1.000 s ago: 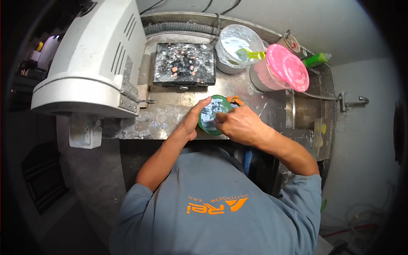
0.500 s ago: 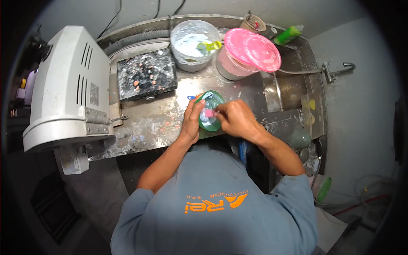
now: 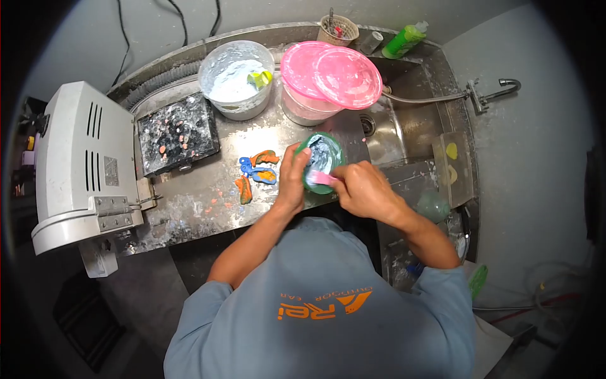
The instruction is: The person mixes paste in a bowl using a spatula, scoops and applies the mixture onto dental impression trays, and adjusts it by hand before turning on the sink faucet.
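My left hand (image 3: pixel 291 180) grips the left side of a green mixing bowl (image 3: pixel 340 153), tilted above the front edge of the metal counter. Pale bluish-white paste coats its inside. Pinched in my right hand (image 3: pixel 369 192) is a pink spatula (image 3: pixel 325 179), its blade reaching into the paste near the bowl's lower side. Left of the bowl on the counter lies a blue dental impression tray (image 3: pixel 250 169) with orange material. Beside it are orange impression pieces (image 3: pixel 243 189).
Behind stand a tub of white powder (image 3: pixel 237 95) with a yellow-green scoop (image 3: pixel 259 79) and a tub with pink lids (image 3: pixel 347 79). A black-topped box (image 3: pixel 180 136) and white machine (image 3: pixel 76 164) occupy the left. A sink (image 3: pixel 398 136) and tap (image 3: pixel 489 98) are right.
The view has shifted, and the impression tray and orange pieces now show beside the bowl. The spatula has moved lower in the bowl; both hands keep their holds.
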{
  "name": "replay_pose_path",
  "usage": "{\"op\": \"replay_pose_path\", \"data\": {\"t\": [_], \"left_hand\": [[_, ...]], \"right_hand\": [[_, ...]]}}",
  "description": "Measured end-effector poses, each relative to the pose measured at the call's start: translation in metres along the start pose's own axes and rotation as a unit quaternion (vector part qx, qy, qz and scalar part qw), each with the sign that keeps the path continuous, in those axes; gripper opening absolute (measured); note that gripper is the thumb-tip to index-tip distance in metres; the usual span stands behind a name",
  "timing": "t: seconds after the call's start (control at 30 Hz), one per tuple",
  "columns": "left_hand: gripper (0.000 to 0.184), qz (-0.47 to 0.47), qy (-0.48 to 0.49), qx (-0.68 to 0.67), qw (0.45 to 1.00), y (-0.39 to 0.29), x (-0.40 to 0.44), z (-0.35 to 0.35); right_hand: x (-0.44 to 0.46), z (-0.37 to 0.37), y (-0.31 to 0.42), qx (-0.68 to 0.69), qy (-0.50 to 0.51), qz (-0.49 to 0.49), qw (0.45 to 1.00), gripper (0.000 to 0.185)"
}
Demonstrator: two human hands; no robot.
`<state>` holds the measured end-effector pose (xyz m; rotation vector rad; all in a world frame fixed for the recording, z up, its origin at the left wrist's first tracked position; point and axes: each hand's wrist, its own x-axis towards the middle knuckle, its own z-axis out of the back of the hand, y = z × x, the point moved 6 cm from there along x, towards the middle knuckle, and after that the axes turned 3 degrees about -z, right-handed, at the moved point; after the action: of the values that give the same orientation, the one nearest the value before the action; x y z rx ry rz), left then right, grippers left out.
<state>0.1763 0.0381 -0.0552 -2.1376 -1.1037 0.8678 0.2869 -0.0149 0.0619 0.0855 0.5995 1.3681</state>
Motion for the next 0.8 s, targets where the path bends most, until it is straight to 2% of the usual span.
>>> {"op": "replay_pose_path", "data": {"t": [0.07, 0.1, 0.13, 0.17, 0.2, 0.3, 0.37, 0.43, 0.47, 0.53, 0.57, 0.63, 0.67, 0.7, 0.73, 0.77, 0.8], "left_hand": [[0.035, -0.041, -0.01, 0.028, 0.999, 0.028, 0.008, 0.0], [0.034, 0.011, -0.011, -0.031, 0.999, 0.037, 0.011, -0.004], [0.034, 0.06, -0.014, -0.092, 0.994, 0.043, 0.017, -0.01], [0.032, 0.109, -0.006, -0.095, 0.99, 0.048, 0.022, -0.01], [0.035, 0.119, 0.017, -0.08, 0.99, 0.049, 0.025, -0.012], [0.039, 0.12, 0.029, 0.016, 0.992, 0.045, 0.024, -0.03], [0.04, 0.15, 0.056, 0.055, 0.986, 0.054, 0.022, -0.041], [0.039, 0.211, 0.086, 0.034, 0.973, 0.06, 0.028, -0.042], [0.038, 0.24, 0.1, 0.022, 0.965, 0.062, 0.028, -0.042], [0.039, 0.199, 0.105, 0.076, 0.971, 0.059, 0.033, -0.046], [0.039, 0.178, 0.098, 0.09, 0.975, 0.066, 0.034, -0.047], [0.038, 0.141, 0.09, 0.146, 0.975, 0.058, 0.028, -0.059], [0.042, 0.172, 0.094, 0.112, 0.974, 0.065, 0.03, -0.056], [0.047, 0.204, 0.098, 0.079, 0.971, 0.07, 0.034, -0.05], [0.052, 0.234, 0.101, 0.043, 0.966, 0.074, 0.036, -0.046], [0.054, 0.181, 0.126, 0.049, 0.974, 0.071, 0.042, -0.045], [0.051, 0.118, 0.11, 0.059, 0.985, 0.064, 0.043, -0.048]], "right_hand": [[0.008, 0.005, -0.018, 0.154, -0.091, -0.004, 0.984, 0.021], [0.012, 0.008, -0.038, 0.185, -0.161, -0.02, 0.969, 0.018], [0.01, 0.018, -0.046, 0.123, -0.167, -0.052, 0.977, 0.015], [0.006, 0.02, -0.054, 0.044, -0.183, -0.032, 0.982, 0.015], [-0.001, 0.018, -0.059, -0.032, -0.197, -0.01, 0.98, 0.015], [-0.011, -0.002, -0.06, -0.103, -0.048, 0.084, 0.99, 0.015], [-0.011, 0.013, -0.062, -0.105, -0.102, 0.094, 0.985, 0.014], [-0.007, 0.033, -0.074, -0.105, -0.17, 0.078, 0.977, 0.015], [-0.01, 0.032, -0.081, -0.125, -0.15, 0.069, 0.978, 0.016], [-0.014, 0.028, -0.088, -0.167, -0.112, 0.057, 0.978, 0.018], [-0.017, 0.02, -0.084, -0.173, -0.078, 0.095, 0.977, 0.019], [-0.015, 0.017, -0.085, -0.108, -0.104, 0.104, 0.983, 0.024], [-0.015, 0.017, -0.087, -0.076, -0.118, 0.107, 0.984, 0.027], [-0.016, 0.029, -0.091, -0.066, -0.175, 0.073, 0.98, 0.021], [-0.018, 0.03, -0.098, -0.078, -0.164, 0.029, 0.983, 0.02], [-0.021, 0.032, -0.105, -0.092, -0.15, -0.012, 0.984, 0.019], [-0.023, 0.032, -0.11, -0.107, -0.138, -0.051, 0.983, 0.018]]}}
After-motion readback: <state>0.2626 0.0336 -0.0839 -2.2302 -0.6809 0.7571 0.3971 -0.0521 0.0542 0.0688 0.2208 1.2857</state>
